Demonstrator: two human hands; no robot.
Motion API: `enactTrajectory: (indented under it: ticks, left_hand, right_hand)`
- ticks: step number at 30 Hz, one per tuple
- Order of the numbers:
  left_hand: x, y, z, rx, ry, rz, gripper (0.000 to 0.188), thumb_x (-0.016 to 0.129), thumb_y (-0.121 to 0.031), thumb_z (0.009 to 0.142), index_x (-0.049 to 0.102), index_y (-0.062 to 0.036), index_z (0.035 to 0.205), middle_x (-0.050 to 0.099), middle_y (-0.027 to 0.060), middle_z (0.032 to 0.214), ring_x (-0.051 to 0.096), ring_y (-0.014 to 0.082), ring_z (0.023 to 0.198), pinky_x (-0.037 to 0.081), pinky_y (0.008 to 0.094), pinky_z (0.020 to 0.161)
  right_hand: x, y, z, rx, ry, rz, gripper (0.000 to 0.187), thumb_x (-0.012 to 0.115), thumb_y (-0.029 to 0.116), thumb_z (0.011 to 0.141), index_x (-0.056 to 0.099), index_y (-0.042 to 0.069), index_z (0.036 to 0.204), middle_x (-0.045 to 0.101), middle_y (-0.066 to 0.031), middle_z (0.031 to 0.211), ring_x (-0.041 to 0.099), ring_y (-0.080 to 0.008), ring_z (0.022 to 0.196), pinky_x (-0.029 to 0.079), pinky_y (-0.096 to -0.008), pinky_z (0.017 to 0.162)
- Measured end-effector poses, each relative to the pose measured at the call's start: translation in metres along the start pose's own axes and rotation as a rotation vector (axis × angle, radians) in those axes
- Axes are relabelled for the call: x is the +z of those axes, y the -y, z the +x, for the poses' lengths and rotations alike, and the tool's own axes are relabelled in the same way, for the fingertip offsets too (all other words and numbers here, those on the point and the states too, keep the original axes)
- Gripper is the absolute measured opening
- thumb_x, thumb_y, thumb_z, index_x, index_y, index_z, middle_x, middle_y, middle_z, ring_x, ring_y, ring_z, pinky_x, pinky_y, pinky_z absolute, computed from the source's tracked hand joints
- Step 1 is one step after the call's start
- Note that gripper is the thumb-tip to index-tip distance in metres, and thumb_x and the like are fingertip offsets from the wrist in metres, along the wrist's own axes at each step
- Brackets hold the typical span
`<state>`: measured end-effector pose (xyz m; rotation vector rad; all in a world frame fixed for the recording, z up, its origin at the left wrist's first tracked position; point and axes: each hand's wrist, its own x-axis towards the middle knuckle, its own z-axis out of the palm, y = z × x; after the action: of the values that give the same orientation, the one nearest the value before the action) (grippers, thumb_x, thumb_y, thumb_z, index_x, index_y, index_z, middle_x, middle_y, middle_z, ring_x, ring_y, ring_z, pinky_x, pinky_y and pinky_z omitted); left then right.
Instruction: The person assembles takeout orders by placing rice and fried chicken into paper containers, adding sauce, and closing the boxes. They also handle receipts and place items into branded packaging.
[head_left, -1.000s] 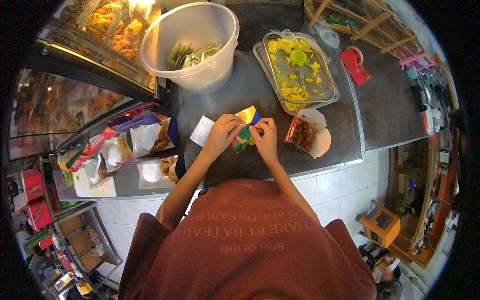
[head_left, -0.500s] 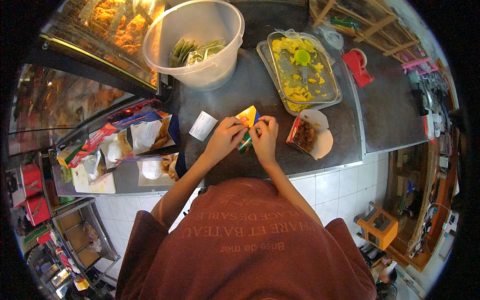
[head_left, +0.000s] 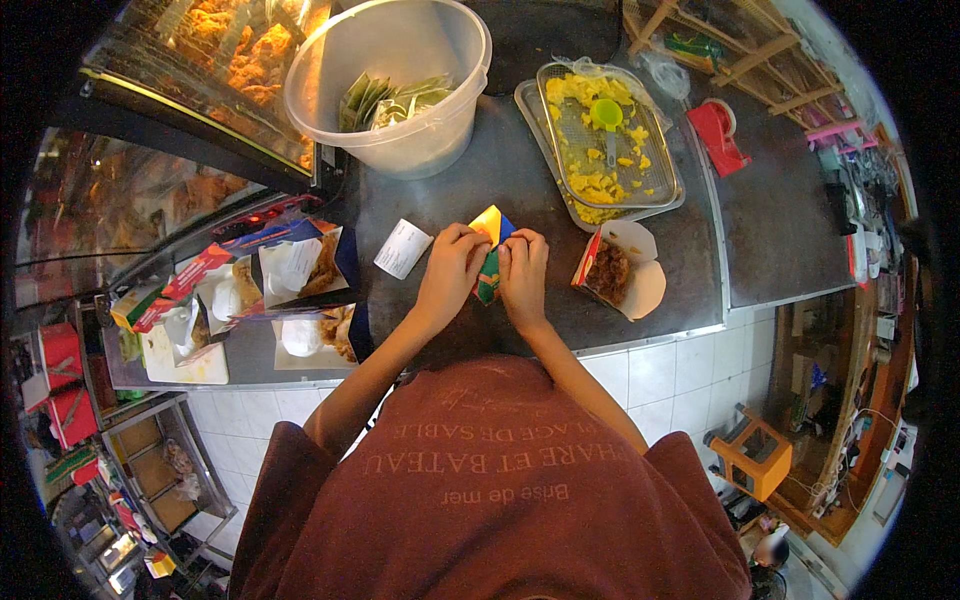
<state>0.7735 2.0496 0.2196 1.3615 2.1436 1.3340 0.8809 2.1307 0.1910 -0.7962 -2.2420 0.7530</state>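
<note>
Between my hands stands a small folded carton (head_left: 490,224) with yellow, blue and green faces, on the dark counter. My left hand (head_left: 450,265) pinches its left side, fingers curled in toward the top. On its right side the fingers of my right hand (head_left: 523,270) are closed on the carton as well. A white paper slip (head_left: 403,249) with print lies just left of my left hand. To the right of my right hand sits an opened food box (head_left: 627,270) holding brown fried food.
Behind stands a big translucent bucket (head_left: 410,148) with green packets (head_left: 385,104). A wire-mesh tray (head_left: 655,185) of yellow food holds a green scoop (head_left: 606,115). Filled cartons (head_left: 300,270) stand left, below a lit glass cabinet (head_left: 200,60). A red tape dispenser (head_left: 712,150) lies right.
Both hands have shifted slightly, drawing their fingers around the carton's sides. More of its blue and green faces shows. The other things stay where they were.
</note>
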Motion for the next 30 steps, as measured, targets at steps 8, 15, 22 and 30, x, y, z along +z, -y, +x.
enactTrajectory:
  ticks: [8,15,22,30]
  left_hand:
    - [-0.003,-0.011,0.006,-0.296,0.084,-0.043,0.015,0.065,-0.010,0.079,0.064,0.0024,0.086,0.057,0.0132,0.087,0.057,0.0301,0.083,0.045,0.0372,0.076]
    - [-0.007,-0.003,0.009,-0.079,0.060,0.041,0.021,0.065,-0.015,0.080,0.065,0.0020,0.093,0.061,0.0155,0.106,0.060,0.0340,0.091,0.047,0.0401,0.078]
    - [0.005,0.002,-0.006,-0.012,-0.058,0.066,0.023,0.063,-0.012,0.081,0.064,0.0024,0.100,0.060,0.0151,0.111,0.058,0.0350,0.101,0.048,0.0377,0.085]
    - [0.004,-0.001,-0.006,-0.059,-0.042,0.057,0.023,0.063,-0.011,0.082,0.064,0.0020,0.100,0.059,0.0149,0.111,0.061,0.0326,0.095,0.049,0.0370,0.081]
  right_hand:
    - [0.002,-0.003,0.002,-0.006,-0.032,0.041,0.018,0.050,0.015,0.090,0.044,-0.001,0.098,0.046,-0.0196,0.104,0.046,-0.0363,0.097,0.038,-0.0455,0.085]
    - [0.002,-0.003,0.002,0.007,-0.059,0.055,0.018,0.052,0.012,0.089,0.044,-0.001,0.097,0.046,-0.0209,0.103,0.047,-0.0369,0.096,0.038,-0.0460,0.084]
    - [0.009,0.001,0.004,-0.003,-0.108,-0.006,0.018,0.055,0.006,0.084,0.044,-0.002,0.095,0.046,-0.0218,0.101,0.048,-0.0378,0.094,0.039,-0.0464,0.082]
    - [0.011,-0.003,0.004,-0.055,-0.086,-0.119,0.020,0.056,0.007,0.084,0.044,-0.002,0.096,0.046,-0.0214,0.102,0.048,-0.0373,0.095,0.040,-0.0462,0.083]
